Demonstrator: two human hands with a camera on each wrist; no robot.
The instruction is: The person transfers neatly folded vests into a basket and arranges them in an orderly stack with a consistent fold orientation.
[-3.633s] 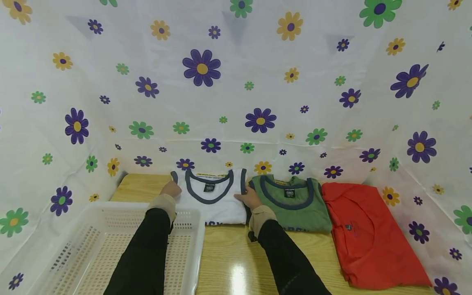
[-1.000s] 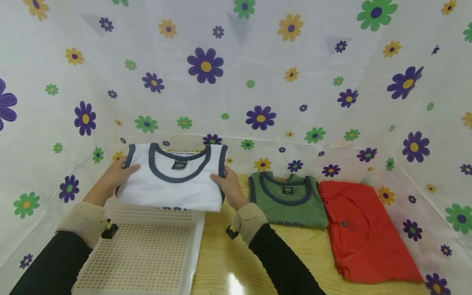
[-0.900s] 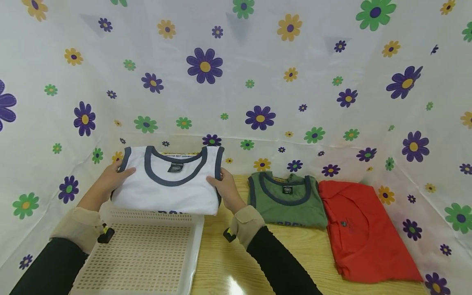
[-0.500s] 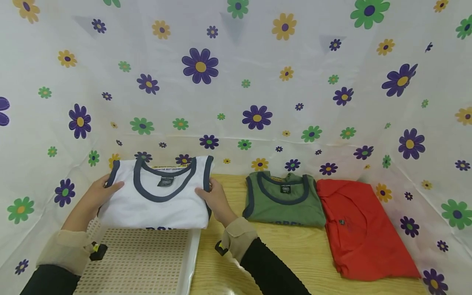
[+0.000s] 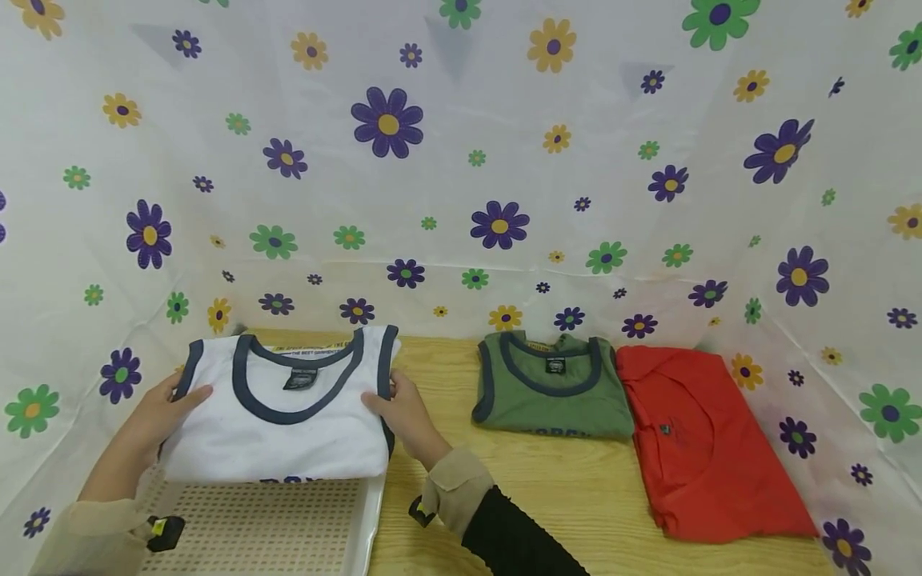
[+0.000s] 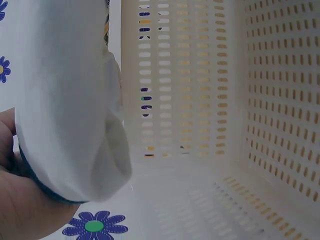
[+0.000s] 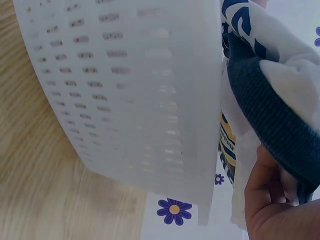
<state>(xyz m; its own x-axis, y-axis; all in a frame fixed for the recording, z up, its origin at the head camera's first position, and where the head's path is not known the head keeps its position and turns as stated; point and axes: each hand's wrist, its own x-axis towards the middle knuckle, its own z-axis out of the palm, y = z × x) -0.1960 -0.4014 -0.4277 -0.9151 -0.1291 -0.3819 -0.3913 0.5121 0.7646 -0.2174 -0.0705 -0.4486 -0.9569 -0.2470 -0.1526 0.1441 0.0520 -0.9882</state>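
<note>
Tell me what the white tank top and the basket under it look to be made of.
White tank top: soft knit fabric, likely cotton; matte, with ribbed navy trim, and it sags where the left hand and right hand grip it. Basket: rigid moulded white plastic, slightly glossy, its walls perforated with rows of slots.

Flowered white sheet walls (image 5: pixel 576 160), glossy wooden table (image 5: pixel 576 496)

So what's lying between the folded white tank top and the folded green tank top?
Only bare wooden tabletop separates the white tank top from the green tank top, seen in the head view.
</note>
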